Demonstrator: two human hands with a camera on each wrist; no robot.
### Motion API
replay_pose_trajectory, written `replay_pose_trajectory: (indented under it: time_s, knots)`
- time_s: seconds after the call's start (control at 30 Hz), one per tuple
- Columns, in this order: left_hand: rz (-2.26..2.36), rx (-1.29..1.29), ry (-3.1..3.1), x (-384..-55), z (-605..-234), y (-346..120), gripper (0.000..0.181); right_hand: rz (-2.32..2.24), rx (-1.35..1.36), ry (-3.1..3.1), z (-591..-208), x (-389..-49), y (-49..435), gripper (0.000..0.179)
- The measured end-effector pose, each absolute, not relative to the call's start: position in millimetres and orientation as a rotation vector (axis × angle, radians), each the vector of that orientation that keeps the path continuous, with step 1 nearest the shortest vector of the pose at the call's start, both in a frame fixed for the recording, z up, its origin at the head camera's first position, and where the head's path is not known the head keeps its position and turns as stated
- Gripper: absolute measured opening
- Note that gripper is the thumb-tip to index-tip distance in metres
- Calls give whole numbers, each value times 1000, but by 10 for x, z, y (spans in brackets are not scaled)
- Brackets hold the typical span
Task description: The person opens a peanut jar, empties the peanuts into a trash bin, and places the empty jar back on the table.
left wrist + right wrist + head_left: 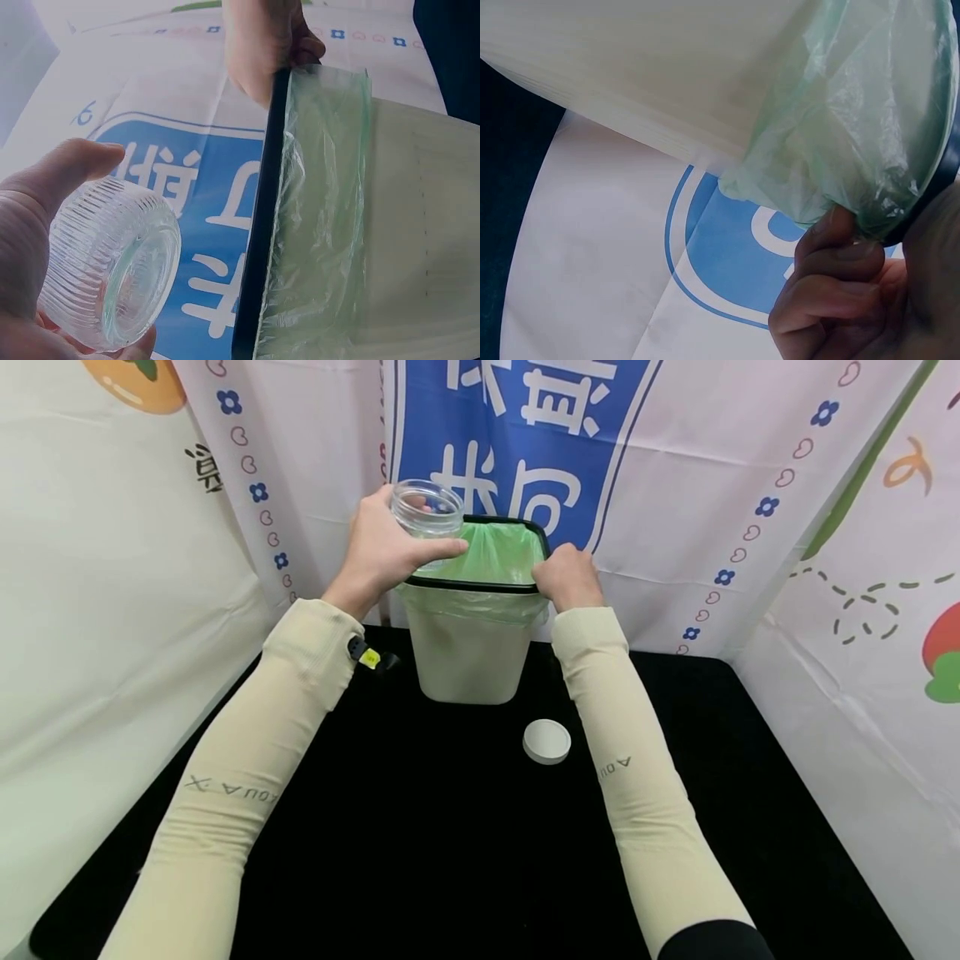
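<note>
My left hand [382,547] grips a clear glass jar [112,262] with ribbed sides, its open mouth upward in the head view, held over the left side of a trash can [468,652]. The thumb lies along the near side of the jar and the fingers wrap behind it. A green plastic bag [498,556] lines the can and folds out over its black rim [480,585]. My right hand [570,578] holds the rim at the right corner, its fingers [832,296] curled beside the bag's edge.
A white round lid [547,741] lies on the black tabletop [420,827], in front of the can and left of my right forearm. Printed cloth [660,485] hangs close behind the can. White side panels [97,568] flank the table.
</note>
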State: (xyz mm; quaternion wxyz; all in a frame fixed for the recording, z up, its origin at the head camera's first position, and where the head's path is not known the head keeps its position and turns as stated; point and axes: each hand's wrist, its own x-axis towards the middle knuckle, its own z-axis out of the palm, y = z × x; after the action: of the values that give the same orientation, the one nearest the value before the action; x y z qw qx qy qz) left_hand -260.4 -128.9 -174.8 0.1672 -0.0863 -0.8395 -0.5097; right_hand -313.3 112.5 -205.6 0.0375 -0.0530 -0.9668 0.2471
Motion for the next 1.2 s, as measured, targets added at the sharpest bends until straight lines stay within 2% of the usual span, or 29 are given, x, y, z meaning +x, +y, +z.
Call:
replay_pose_trajectory:
  time_s: [1.2]
  knots:
    - [-1665,-425,-2244,-2324,-2045,-1336,70,767,-158,-2977,-2075,-3159,1130,24]
